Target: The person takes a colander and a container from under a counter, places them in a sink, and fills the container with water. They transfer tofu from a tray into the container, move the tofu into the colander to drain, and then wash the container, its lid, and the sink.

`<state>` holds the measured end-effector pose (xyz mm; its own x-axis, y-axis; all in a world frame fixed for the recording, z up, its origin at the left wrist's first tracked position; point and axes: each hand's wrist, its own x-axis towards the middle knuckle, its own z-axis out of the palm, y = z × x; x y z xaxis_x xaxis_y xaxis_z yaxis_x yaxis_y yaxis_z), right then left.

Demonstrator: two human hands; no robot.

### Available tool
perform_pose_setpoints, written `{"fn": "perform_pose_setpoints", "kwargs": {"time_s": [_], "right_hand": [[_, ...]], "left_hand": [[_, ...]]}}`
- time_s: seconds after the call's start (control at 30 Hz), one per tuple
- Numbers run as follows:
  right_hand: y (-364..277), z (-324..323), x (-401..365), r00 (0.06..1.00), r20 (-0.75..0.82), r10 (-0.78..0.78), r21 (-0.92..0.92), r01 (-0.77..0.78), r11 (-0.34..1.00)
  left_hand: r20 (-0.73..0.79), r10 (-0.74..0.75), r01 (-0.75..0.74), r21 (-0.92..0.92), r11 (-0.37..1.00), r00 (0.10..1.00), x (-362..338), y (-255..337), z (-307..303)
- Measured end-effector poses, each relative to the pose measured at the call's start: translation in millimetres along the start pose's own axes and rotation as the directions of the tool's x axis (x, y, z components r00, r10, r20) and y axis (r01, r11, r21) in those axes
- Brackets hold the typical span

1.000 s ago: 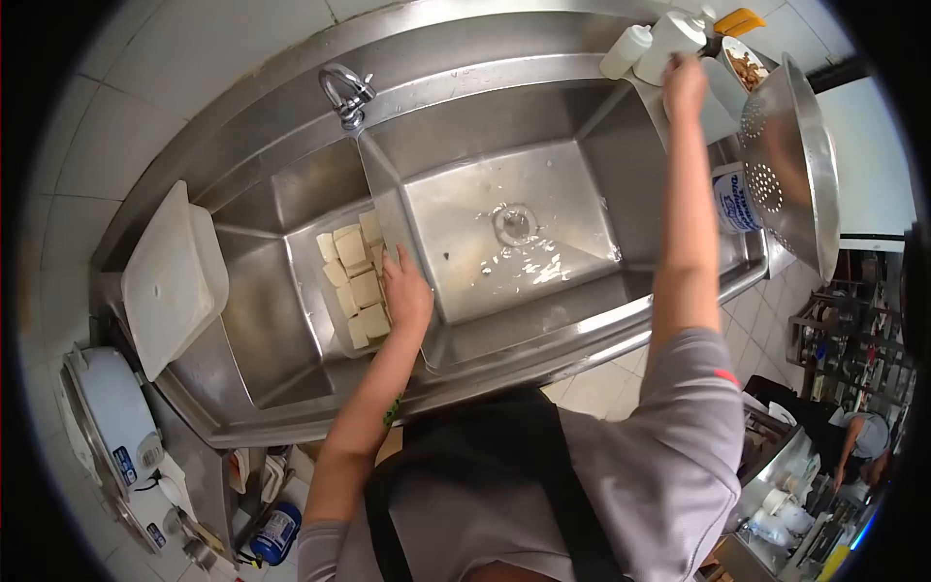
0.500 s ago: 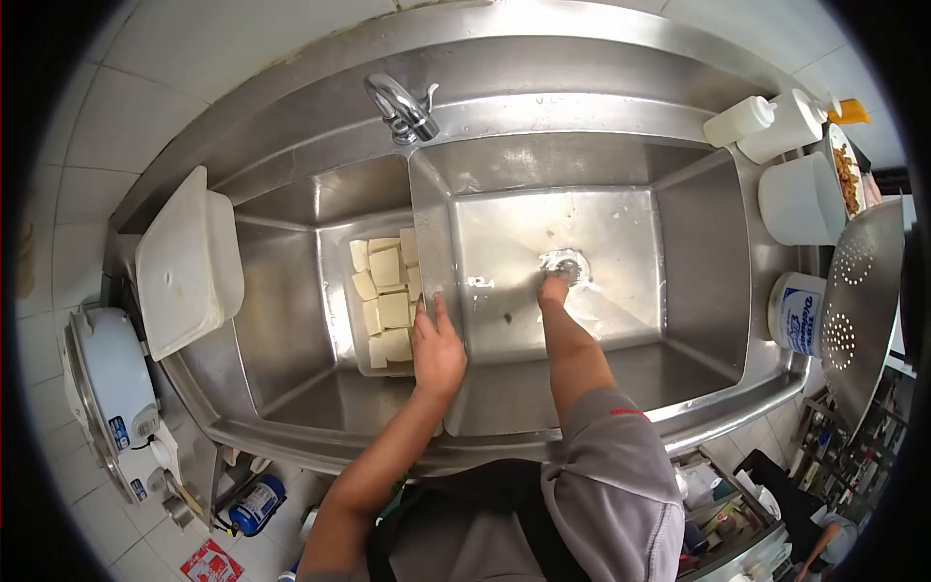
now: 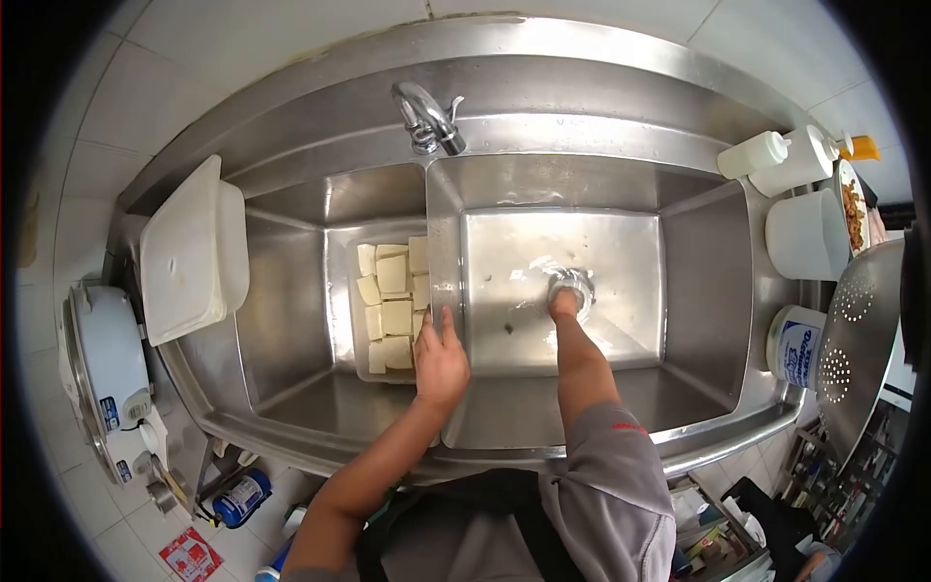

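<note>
My left hand (image 3: 442, 361) rests on the steel divider (image 3: 446, 247) between the two sink basins, fingers stretched out and a little apart. Just left of it, a clear tub (image 3: 355, 335) sits in the left basin with several pale, tofu-like blocks (image 3: 395, 274) in it. My right hand (image 3: 563, 304) reaches down to the drain (image 3: 579, 281) in the floor of the right basin. Its fingers are hidden in the drain's opening and the moving water, so what they grip, if anything, does not show. Shallow water (image 3: 524, 335) with dark specks lies around the drain.
A chrome faucet (image 3: 427, 116) rises behind the divider. On the left ledge leans a white lidded container (image 3: 194, 257). Squeeze bottles (image 3: 754, 155), a white tub (image 3: 805, 233), a labelled bucket (image 3: 797, 346) and a perforated steel strainer (image 3: 858, 330) stand on the right.
My right hand stays at the drain, and the water around it has spread and ripples more. My left hand keeps its place on the divider. The whole view has shifted slightly.
</note>
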<state>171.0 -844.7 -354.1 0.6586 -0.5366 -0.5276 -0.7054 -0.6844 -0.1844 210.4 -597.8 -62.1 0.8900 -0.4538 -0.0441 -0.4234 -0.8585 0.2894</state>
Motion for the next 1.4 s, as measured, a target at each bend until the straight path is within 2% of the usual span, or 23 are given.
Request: {"fn": "perform_pose_setpoints", "kwargs": {"time_s": [0.1, 0.13, 0.17, 0.2, 0.23, 0.3, 0.33, 0.37, 0.43, 0.47, 0.53, 0.57, 0.63, 0.7, 0.77, 0.83, 0.93, 1.03, 1.13, 1.2, 1.23, 1.27, 1.4], "right_hand": [[-15, -36, -29, 0.992, 0.126, -0.007, 0.077, -0.003, 0.997], [-18, -31, -31, 1.0, -0.006, 0.021, 0.077, -0.021, 0.997], [-16, -32, -29, 1.0, -0.004, 0.022, 0.075, -0.021, 0.997], [-9, -33, -30, 0.971, -0.237, 0.028, 0.162, 0.011, 0.987], [-1, -35, -29, 0.887, -0.459, 0.055, 0.238, 0.062, 0.969], [20, -57, -26, 0.809, -0.578, 0.103, 0.35, 0.132, 0.927], [37, -57, -15, 0.816, -0.553, 0.166, 0.461, 0.134, 0.877], [49, -67, -16, 0.887, -0.378, 0.267, 0.556, -0.014, 0.831], [67, -70, -26, 0.938, -0.261, 0.23, 0.313, -0.143, 0.939], [74, -71, -27, 0.936, -0.268, 0.227, 0.309, -0.14, 0.941], [73, -75, -29, 0.93, -0.13, 0.344, 0.508, -0.235, 0.828], [68, -78, -32, 0.931, -0.136, 0.338, 0.506, -0.228, 0.832], [60, -80, -42, 0.951, -0.211, 0.224, 0.177, -0.188, 0.966], [52, -86, -46, 0.945, -0.233, 0.228, 0.235, -0.173, 0.956], [43, -90, -51, 0.982, -0.12, 0.144, 0.084, -0.134, 0.987], [25, -100, -52, 0.985, -0.126, 0.118, 0.047, -0.113, 0.992], [-13, -145, -40, 0.975, -0.215, -0.048, -0.016, 0.046, 0.999], [-39, -187, -31, 0.954, -0.268, -0.137, -0.076, 0.121, 0.99], [-73, -234, -45, 0.93, -0.31, -0.198, -0.035, 0.197, 0.98], [-93, -258, -67, 0.906, -0.366, -0.214, 0.071, 0.256, 0.964], [-107, -266, -75, 0.895, -0.387, -0.221, 0.108, 0.282, 0.953], [-117, -270, -75, 0.896, -0.37, -0.246, 0.144, 0.317, 0.937], [-170, -296, -111, 0.89, -0.35, -0.292, 0.138, 0.357, 0.924]], "left_hand": [[-0.012, 0.006, -0.006, 0.012, 1.0, 1.0, -2, -2, 4], [-0.005, 0.002, -0.002, 0.011, 1.0, 1.0, -2, -2, 3], [-0.022, 0.009, -0.008, 0.009, 1.0, 1.0, 0, -2, 3], [-0.031, 0.016, -0.016, 0.007, 1.0, 0.999, -1, -1, 2], [-0.024, 0.021, -0.021, 0.005, 1.0, 0.999, -2, -1, 2], [-0.051, 0.023, -0.021, 0.049, 0.999, 0.998, -2, -1, 3], [-0.052, 0.026, -0.024, 0.046, 0.999, 0.998, -2, -2, 4], [-0.046, 0.024, -0.021, 0.057, 0.998, 0.999, -2, -3, 6], [-0.041, 0.02, -0.018, 0.057, 0.998, 0.999, -5, -2, 6], [-0.018, 0.004, -0.004, 0.036, 0.999, 1.0, -5, -1, 5], [-0.007, -0.018, 0.018, 0.02, 1.0, 1.0, -4, -3, 2], [-0.003, -0.013, 0.013, 0.016, 1.0, 1.0, -4, -2, 2], [-0.003, -0.004, 0.004, 0.005, 1.0, 1.0, -6, 1, 0], [0.064, -0.029, 0.028, 0.008, 1.0, 0.998, -5, 1, -3], [0.051, -0.029, 0.028, 0.01, 1.0, 0.998, -4, 0, -2], [0.049, -0.032, 0.031, 0.014, 0.999, 0.998, -9, 1, -5], [0.096, -0.022, 0.041, -0.191, 0.981, 0.995, -9, 3, -15], [-0.036, 0.028, -0.029, -0.037, 0.999, 0.999, -9, 15, -42], [-0.382, 0.296, -0.386, -0.183, 0.904, 0.875, 59, 19, -82], [-0.175, 0.29, -0.339, -0.507, 0.793, 0.941, 137, 3, -71], [-0.163, 0.235, -0.286, -0.512, 0.81, 0.958, 162, 7, -85], [-0.273, 0.346, -0.434, -0.403, 0.806, 0.897, 191, 2, -86], [-0.33, 0.239, -0.389, -0.536, 0.749, 0.913, 264, 5, -79]]}}
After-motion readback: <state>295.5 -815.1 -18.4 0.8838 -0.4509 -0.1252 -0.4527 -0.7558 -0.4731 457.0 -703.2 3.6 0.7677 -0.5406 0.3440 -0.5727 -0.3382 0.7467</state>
